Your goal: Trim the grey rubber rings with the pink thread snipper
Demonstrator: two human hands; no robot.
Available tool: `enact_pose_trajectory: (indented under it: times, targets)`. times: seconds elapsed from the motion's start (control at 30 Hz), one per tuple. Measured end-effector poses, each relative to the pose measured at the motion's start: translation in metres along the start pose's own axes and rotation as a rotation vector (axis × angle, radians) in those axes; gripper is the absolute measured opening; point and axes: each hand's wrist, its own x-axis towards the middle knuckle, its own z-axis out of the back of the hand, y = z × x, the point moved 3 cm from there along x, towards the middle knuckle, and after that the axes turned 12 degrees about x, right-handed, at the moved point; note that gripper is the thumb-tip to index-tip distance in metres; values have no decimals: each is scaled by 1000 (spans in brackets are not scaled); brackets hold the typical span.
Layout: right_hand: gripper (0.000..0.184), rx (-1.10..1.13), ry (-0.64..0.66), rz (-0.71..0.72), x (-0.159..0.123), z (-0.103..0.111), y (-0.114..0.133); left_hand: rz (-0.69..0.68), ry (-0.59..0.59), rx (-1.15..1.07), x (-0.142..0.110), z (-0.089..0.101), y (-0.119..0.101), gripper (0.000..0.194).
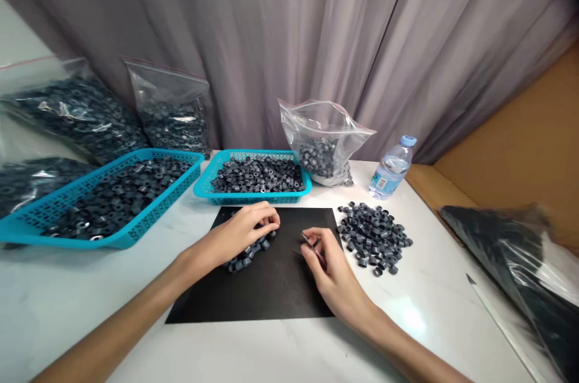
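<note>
- Nearest the camera: left forearm (126,316) and right forearm (402,341), bare, reaching in over the white marbled counter (217,350).
- Bottle (391,169): clear plastic, blue cap, upright at right rear. Blue label carries a pale panel with barcode-like marks; lettering too small to read.
- Near basket (156,214): turquoise, perforated walls, at left; holds many dark ring-like parts.
- Far basket (251,196): same colour, smaller in view, behind the mat; filled with similar parts.
- Gaping zip bag (323,136): clear, mouth apart, just behind the far basket's right end; similar parts inside.
- Zip bags with red seal lines: large bag (72,111) at left rear and upright bag (172,120) beside it, both holding dark parts. Another bag (40,181) lies partly hidden behind the near basket.
- Black mat (271,295): flat on the counter. Small cluster of parts (246,257) on its left half, under and beside the left hand (248,227).
- Left hand: thumb and fingers curled toward each other; cannot tell whether a part is pinched between them.
- Right hand (325,259): over the mat's right side, grasping a slim dark tool (314,248).
- Loose heap (373,238): similar parts directly on the counter, right of the mat.
</note>
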Motion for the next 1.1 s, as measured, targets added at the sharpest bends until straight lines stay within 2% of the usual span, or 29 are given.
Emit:
enact_pose_trajectory:
  times: [0.2, 0.37, 0.53, 0.7, 0.87, 1.1]
  targets:
    - [30, 17, -50, -14, -3, 2, -2, 37, -1, -95, -17, -6, -4, 25]
    - [29, 33, -17, -23, -4, 2, -4, 27, 38, -16, -23, -14, -7, 30]
    - [27, 20, -12, -35, -5, 2, -2, 47, -65, 49, -25, 0, -3, 32]
    - [24, 2, 18, -64, -5, 2, 0, 121, -180, 180, -28, 15, 23, 37]
    - [20, -47, 34, -35, -7, 2, 1, 188, -92, 140, -31, 6, 43, 40]
    - [19, -91, 38, -21, -8, 1, 0, 189, -73, 2, -27, -5, 34, 31]
